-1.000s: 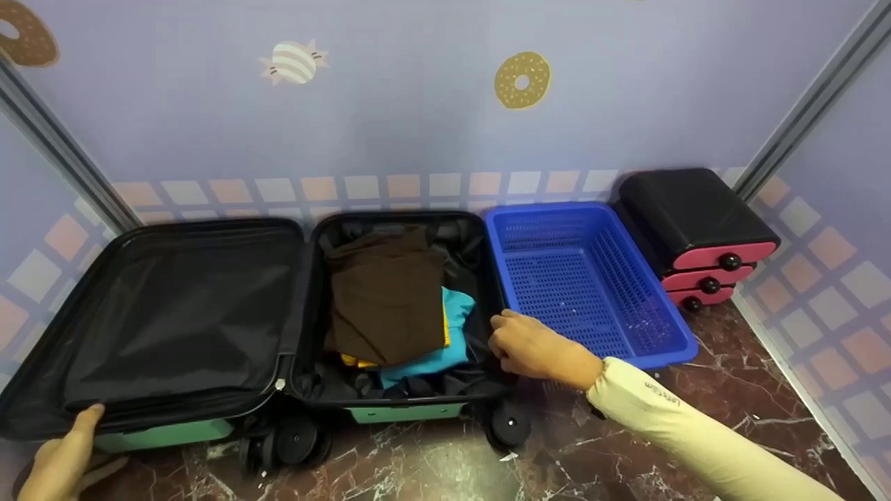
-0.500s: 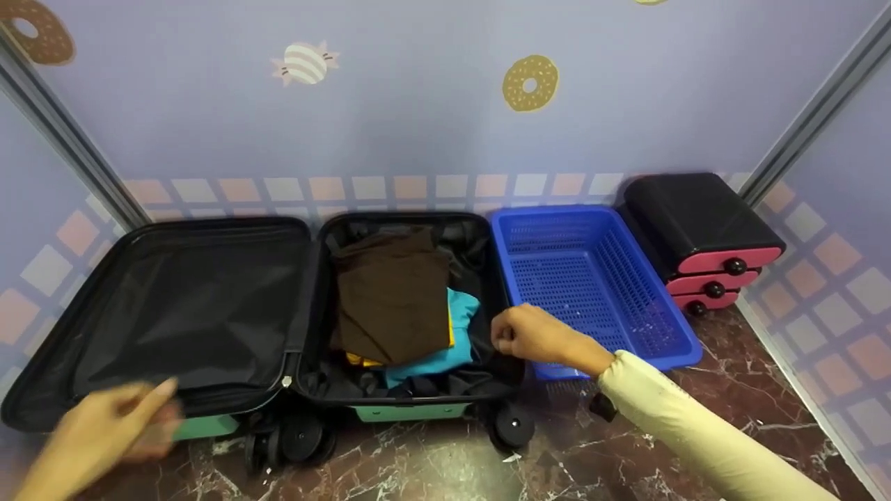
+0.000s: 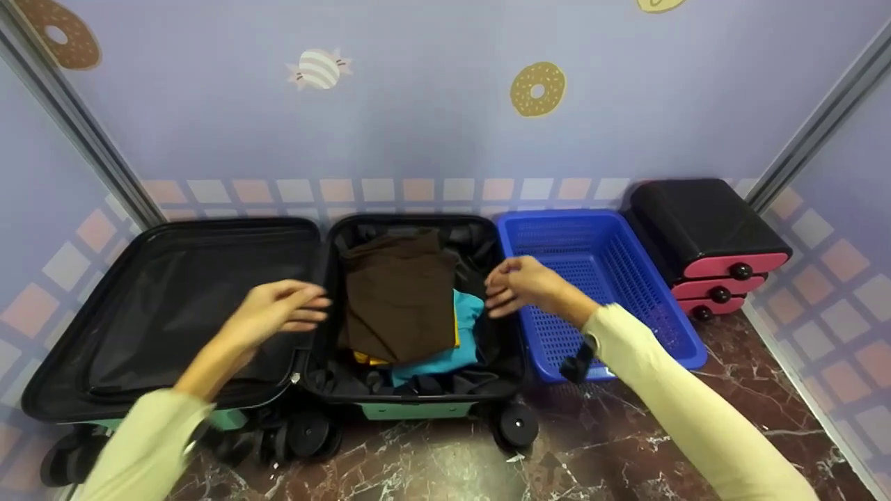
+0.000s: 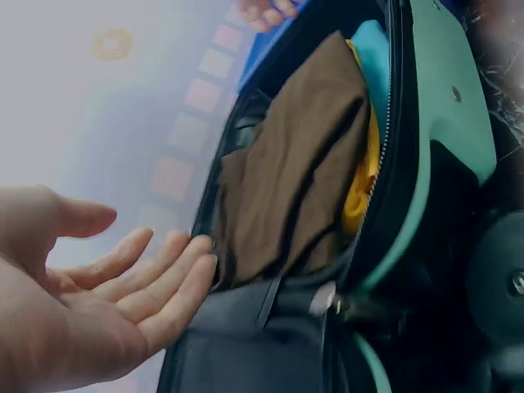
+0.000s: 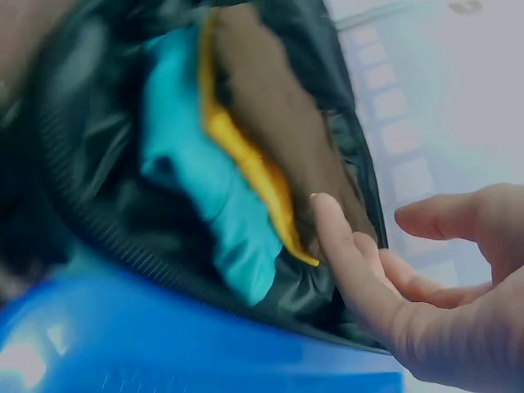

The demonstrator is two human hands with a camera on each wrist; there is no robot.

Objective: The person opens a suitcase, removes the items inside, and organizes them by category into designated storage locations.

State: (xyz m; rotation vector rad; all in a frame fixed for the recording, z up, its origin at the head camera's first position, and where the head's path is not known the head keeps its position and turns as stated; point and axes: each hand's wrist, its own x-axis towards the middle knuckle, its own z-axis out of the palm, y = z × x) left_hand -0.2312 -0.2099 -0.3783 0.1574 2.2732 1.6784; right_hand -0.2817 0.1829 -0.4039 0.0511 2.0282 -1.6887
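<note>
Both hands hover empty with loose, straight fingers, the left hand (image 3: 278,313) left of the brown cloth (image 3: 398,296) atop the clothes in the open suitcase (image 3: 418,393), the right hand (image 3: 518,285) to its right, so a one-sided grab could unfold that cloth or drag the teal cloth (image 3: 463,327) beneath it.

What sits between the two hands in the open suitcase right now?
In the head view, the folded brown garment lies between the left hand and the right hand, on top of yellow and teal clothes in the suitcase. Neither hand touches it.
</note>
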